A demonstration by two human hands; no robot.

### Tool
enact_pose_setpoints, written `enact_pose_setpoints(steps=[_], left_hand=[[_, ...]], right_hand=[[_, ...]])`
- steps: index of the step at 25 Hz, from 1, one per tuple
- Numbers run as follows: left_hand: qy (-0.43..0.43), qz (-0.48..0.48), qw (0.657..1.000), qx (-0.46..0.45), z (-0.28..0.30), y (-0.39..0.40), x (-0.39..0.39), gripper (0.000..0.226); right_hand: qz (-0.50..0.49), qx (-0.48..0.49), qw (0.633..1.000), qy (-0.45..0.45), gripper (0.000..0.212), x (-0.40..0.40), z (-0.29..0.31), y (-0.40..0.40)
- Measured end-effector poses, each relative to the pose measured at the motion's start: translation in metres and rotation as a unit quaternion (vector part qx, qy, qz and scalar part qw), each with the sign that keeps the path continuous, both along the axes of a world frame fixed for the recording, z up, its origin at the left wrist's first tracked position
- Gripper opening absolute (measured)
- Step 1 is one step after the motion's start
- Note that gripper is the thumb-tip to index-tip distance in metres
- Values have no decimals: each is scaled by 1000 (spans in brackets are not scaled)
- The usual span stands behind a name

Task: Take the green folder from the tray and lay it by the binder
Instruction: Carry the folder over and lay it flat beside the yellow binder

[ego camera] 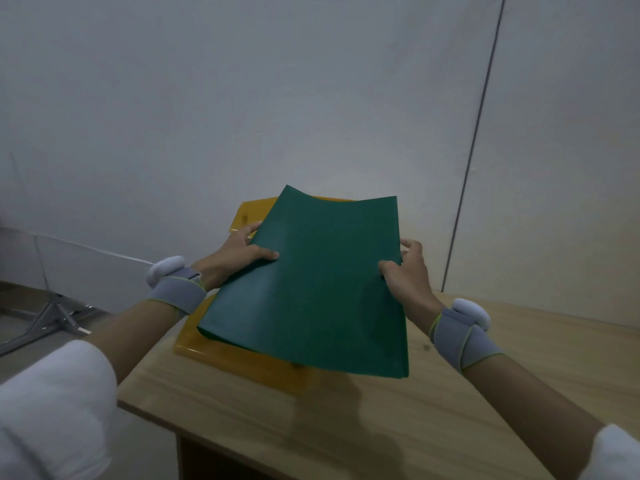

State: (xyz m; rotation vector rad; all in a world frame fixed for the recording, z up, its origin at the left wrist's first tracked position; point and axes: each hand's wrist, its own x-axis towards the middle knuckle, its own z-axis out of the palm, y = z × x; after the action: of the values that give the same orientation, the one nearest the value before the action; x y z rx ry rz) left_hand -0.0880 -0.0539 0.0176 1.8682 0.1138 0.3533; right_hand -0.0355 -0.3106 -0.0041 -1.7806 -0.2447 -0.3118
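Observation:
A dark green folder (311, 282) is held in the air above the table, sagging a little in the middle. My left hand (239, 254) grips its left edge, thumb on top. My right hand (405, 271) grips its right edge. Under the folder stands a yellow-orange tray (194, 344), mostly covered; its front left corner and back left corner (247, 211) show. No binder is in view.
The wooden table (346, 420) runs to the right, with its left edge beside the tray. A pale wall rises close behind it. Left of the table, a metal stand (52, 317) rests on the floor.

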Motion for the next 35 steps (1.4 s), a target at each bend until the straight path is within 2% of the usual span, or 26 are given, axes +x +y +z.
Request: enact_pose_setpoints(steps=[11, 22, 35], left_hand=[[-12, -44, 999, -4, 9, -72, 23, 73], [-19, -73, 997, 14, 11, -147, 52, 79], [-19, -121, 992, 36, 5, -233, 86, 69]], right_hand=[[-67, -3, 998, -12, 36, 11, 5, -73], [-139, -24, 990, -8, 46, 17, 6, -148], [-216, -31, 976, 15, 52, 24, -5, -229]])
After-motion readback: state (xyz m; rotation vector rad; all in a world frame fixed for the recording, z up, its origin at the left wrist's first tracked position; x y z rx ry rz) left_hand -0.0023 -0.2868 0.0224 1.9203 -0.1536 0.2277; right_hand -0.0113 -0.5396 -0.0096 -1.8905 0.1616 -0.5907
